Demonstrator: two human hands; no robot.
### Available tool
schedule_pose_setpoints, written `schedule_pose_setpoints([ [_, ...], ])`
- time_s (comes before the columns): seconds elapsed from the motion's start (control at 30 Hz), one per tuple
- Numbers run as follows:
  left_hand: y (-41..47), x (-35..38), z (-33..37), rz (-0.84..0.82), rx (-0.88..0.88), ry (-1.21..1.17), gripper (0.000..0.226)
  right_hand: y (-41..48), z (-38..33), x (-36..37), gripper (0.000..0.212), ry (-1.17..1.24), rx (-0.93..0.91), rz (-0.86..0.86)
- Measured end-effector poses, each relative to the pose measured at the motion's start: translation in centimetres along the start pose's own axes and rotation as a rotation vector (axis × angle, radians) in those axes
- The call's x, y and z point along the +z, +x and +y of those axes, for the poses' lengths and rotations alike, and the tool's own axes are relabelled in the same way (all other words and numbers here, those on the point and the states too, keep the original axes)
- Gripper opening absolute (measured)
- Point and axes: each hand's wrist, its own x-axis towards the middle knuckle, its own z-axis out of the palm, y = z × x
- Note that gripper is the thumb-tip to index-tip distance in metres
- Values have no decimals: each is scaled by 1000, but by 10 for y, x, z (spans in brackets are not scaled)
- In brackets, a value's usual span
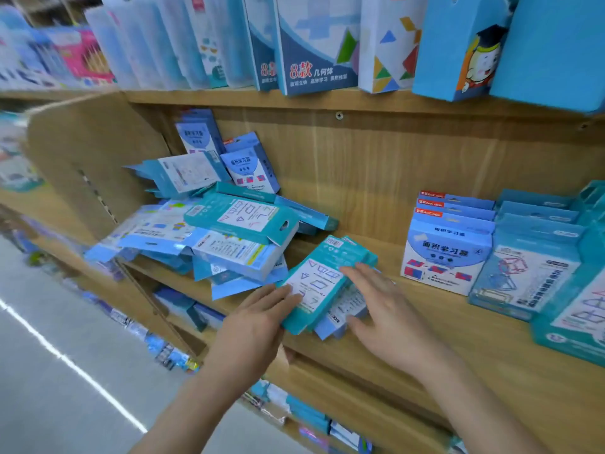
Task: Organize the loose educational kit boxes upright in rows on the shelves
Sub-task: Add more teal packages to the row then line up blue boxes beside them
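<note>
Teal boxes (322, 283) printed with outlined shapes are gripped as a small tilted stack near the front edge of the wooden shelf (458, 326). The stack is held from its left lower corner by the left hand (258, 317), whose fingers are curled against the top box, while the right hand (381, 304) is laid over the right side, fingers spread flat and thumb tucked under a pale blue box (340, 314) at the bottom of the stack. To the left, a loose pile of boxes (229, 234) is heaped flat and crooked, with two blue boxes (229, 155) leaned against the back panel behind it. To the right, white-and-blue boxes (448, 247) are stood upright in a row, and teal boxes (530, 267) are lined up just beside them. Larger boxes (327, 40) are stood upright on the shelf above.
</note>
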Motion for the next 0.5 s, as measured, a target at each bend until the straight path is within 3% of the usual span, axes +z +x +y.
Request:
schedule_pose_setpoints([
  [0.07, 5, -14, -3, 175, 87, -16, 38, 3, -5, 3, 66, 32, -64, 56],
  [0.13, 15, -33, 0, 321, 121, -100, 31, 8, -13, -2, 57, 78, -127, 166],
  [0.27, 34, -75, 27, 558, -196, -591, 18, 14, -29, -27, 28, 256, -146, 470],
  [0.33, 41, -88, 39, 537, -297, -969, 21, 13, -36, -43, 20, 416, -67, 477],
  [0.4, 41, -90, 46, 409, -355, -1256, 34, 8, -39, -55, 11, 673, 26, 443],
  [0.5, 31, -78, 60, 218, -374, -1291, 41, -4, -44, -66, 7, 1006, 138, 385],
])
